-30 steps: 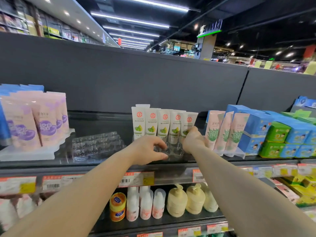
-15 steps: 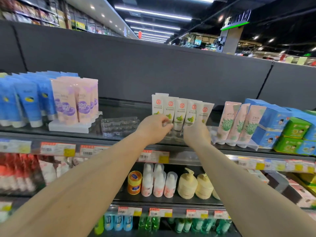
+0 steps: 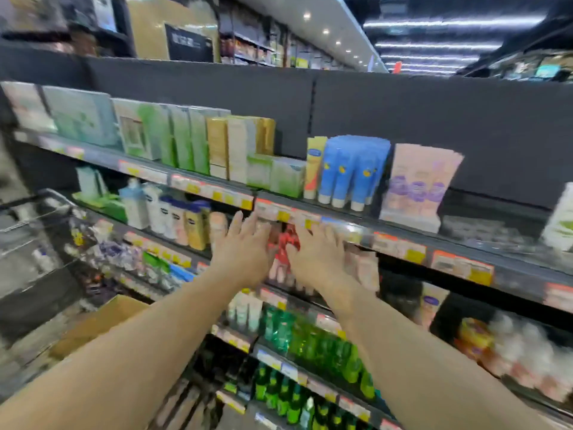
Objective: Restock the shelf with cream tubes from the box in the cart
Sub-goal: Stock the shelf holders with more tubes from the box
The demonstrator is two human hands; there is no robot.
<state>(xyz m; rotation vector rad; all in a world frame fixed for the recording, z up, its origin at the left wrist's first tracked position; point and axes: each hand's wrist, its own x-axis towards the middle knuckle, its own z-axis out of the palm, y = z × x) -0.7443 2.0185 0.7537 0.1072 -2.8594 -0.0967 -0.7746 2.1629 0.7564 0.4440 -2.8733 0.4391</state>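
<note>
Two bare hands are raised side by side in front of the shelving, both empty. Left hand [image 3: 245,249] has fingers straight and slightly spread, holding nothing; right hand [image 3: 316,252] likewise, fingers extended and apart. White cream tubes with green print [image 3: 559,218] show only as a blurred sliver at the right edge of the top dark metal shelf [image 3: 459,240], well apart from both hands. Brown cardboard box [image 3: 93,324] sits low on the left, beside the wire cart [image 3: 28,218]; its contents cannot be made out. Blue tubes with white caps [image 3: 350,172] and pale pink tubes with purple print [image 3: 418,181] stand on the top shelf above the hands. Green bottles [image 3: 310,339] fill a lower shelf. Heavy motion blur throughout.
</note>
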